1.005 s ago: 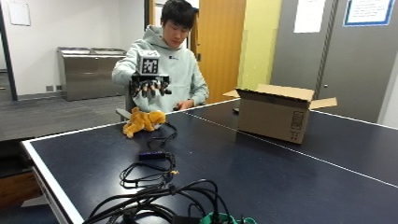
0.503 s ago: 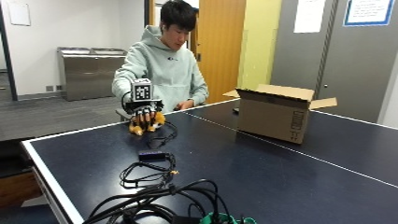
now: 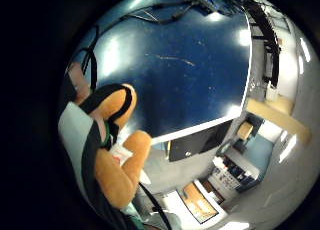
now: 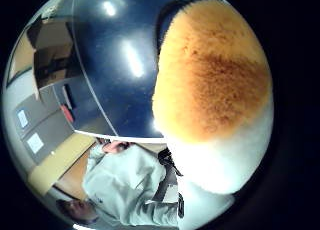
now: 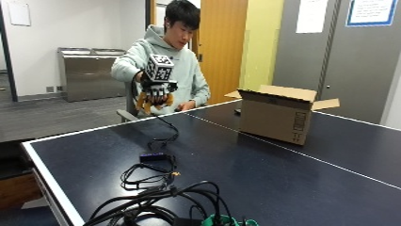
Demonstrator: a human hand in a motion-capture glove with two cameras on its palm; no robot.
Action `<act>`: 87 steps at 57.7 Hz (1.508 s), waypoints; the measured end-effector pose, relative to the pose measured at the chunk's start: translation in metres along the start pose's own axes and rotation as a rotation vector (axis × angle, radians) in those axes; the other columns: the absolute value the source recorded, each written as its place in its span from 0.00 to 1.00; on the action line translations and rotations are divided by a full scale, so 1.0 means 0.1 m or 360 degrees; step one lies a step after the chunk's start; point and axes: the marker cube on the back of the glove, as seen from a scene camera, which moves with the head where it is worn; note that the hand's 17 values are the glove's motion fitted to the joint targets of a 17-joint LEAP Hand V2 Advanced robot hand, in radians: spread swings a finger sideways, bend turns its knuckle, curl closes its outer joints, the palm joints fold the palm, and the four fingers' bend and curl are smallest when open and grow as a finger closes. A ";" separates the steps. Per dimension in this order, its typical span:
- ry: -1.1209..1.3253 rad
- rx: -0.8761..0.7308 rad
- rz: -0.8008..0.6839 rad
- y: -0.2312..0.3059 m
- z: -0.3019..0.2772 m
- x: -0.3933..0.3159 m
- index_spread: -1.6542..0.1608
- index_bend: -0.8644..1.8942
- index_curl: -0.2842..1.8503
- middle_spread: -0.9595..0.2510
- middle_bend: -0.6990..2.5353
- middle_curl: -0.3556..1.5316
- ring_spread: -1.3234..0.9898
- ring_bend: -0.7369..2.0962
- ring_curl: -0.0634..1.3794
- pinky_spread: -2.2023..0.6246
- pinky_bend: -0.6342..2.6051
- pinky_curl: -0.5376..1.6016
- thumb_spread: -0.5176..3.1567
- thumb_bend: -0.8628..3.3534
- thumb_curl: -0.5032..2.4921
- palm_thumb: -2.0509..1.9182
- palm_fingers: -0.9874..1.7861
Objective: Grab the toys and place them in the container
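Your gloved right hand (image 5: pixel 155 92) is raised above the near end of the blue table (image 5: pixel 263 183), fingers curled round the orange plush toy (image 5: pixel 152 100), which sits in your palm and hangs a little below it, clear of the tabletop. The thumb-side palm view is mostly filled by its orange and white fur (image 4: pixel 212 90). The open cardboard box (image 5: pixel 279 113) stands on the table well apart from your hand, off toward your left side.
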 end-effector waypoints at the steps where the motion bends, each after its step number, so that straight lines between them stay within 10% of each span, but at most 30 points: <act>1: -0.0015 0.0011 -0.0022 0.11 0.00 -0.09 0.71 0.38 0.29 0.59 0.39 0.49 0.43 0.61 0.40 0.65 0.54 0.47 0.36 0.23 0.38 0.66 0.72; 47: 0.0034 0.0627 -0.0975 0.02 -2.39 -2.81 0.67 0.38 0.41 0.52 0.38 0.62 0.43 0.64 0.43 0.65 0.57 0.49 0.33 0.20 0.45 0.68 0.69; 76: -0.0065 0.0914 -0.0475 -1.23 -2.49 -3.60 0.68 0.36 0.47 0.51 0.37 0.68 0.44 0.69 0.45 0.65 0.58 0.48 0.36 0.20 0.45 0.66 0.64; 87: -0.0199 0.0622 -0.0532 -0.85 -2.31 -3.93 0.73 0.35 0.44 0.64 0.29 0.61 0.52 0.44 0.33 0.74 0.56 0.47 0.43 0.18 0.37 0.54 0.22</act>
